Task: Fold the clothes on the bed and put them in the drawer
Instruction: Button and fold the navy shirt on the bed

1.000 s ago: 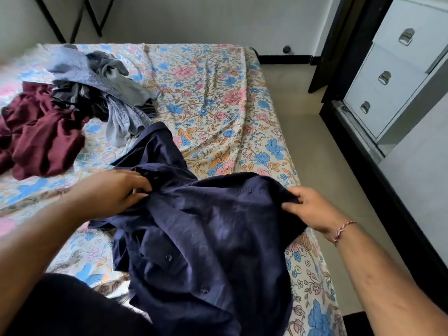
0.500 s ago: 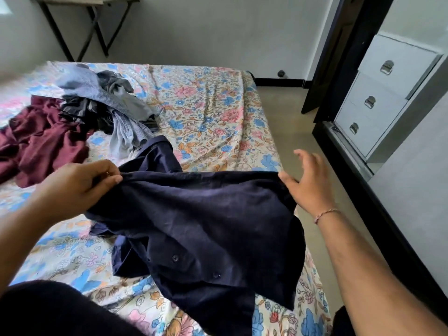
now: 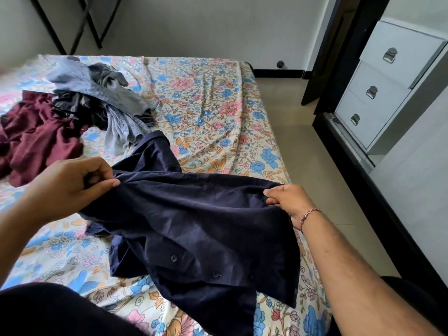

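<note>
We are at the start of the fold: the navy shirt [image 3: 194, 229] is lifted by its top edge over the near part of the bed [image 3: 213, 112], its lower part with the buttons draped on the floral sheet. Our left hand [image 3: 72, 187] pinches the left end of that edge, thumb and curled fingers [image 3: 106, 184] clamped together on the cloth. Our right hand [image 3: 288, 202] grips the right end, fingers curled round the fabric. Next we judge the shirt needs spreading flat and square on the sheet before any crease goes in. The other clothes lie unfolded at the far left: a maroon garment [image 3: 41, 139] and a grey heap [image 3: 104, 98]. The 3 drawers [image 3: 383, 86] stand closed at the far right.
</note>
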Available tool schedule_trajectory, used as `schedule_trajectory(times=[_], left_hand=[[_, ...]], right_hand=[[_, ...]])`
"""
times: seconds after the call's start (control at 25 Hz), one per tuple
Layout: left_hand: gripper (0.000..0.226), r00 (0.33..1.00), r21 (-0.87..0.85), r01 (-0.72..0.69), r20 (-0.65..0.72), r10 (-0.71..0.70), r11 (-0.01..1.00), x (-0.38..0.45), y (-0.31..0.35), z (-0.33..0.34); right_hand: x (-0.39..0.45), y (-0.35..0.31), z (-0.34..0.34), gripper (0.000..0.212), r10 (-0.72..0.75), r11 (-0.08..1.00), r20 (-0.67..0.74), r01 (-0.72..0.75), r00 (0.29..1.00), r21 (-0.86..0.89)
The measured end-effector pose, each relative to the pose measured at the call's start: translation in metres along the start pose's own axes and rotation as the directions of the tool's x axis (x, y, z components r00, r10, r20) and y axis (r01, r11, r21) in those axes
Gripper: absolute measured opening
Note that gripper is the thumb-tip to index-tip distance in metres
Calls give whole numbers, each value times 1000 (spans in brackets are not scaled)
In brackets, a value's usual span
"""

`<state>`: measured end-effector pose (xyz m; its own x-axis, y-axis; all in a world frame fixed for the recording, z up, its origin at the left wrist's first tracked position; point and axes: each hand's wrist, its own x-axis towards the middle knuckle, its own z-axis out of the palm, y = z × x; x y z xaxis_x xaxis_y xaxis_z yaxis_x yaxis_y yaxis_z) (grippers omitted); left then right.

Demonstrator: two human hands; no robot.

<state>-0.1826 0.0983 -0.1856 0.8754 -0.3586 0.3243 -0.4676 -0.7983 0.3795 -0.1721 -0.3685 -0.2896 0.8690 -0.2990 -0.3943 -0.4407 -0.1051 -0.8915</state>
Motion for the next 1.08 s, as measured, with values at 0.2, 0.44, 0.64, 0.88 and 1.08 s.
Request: schedule_trajectory(times=[0.2,0.44,0.64,0.88,1.08], left_hand=[[29,996,81,46,70,-51,996,0,-1,5],[25,989,4,149,15,-149,989,1,3,-4],[27,951,320,195,171,-259,927,6,11,-29],[23,835,403,534,-386,-391,743,99,32,-98],[35,529,-47,357,-813,-243,933,213,99,-246]], right_hand=[[-6,-11,10,12,-131,991,82,131,988,9],[-11,-37,-40,10,-279,946,231,308,932,-99],[-33,-54,-48,8,-488,816,90,490,868,-307],[-37,-220,-22,10,-820,456,10,665,572,-591],[-58,-399,-55,17,-953,175,-297,681,-65,-711]])
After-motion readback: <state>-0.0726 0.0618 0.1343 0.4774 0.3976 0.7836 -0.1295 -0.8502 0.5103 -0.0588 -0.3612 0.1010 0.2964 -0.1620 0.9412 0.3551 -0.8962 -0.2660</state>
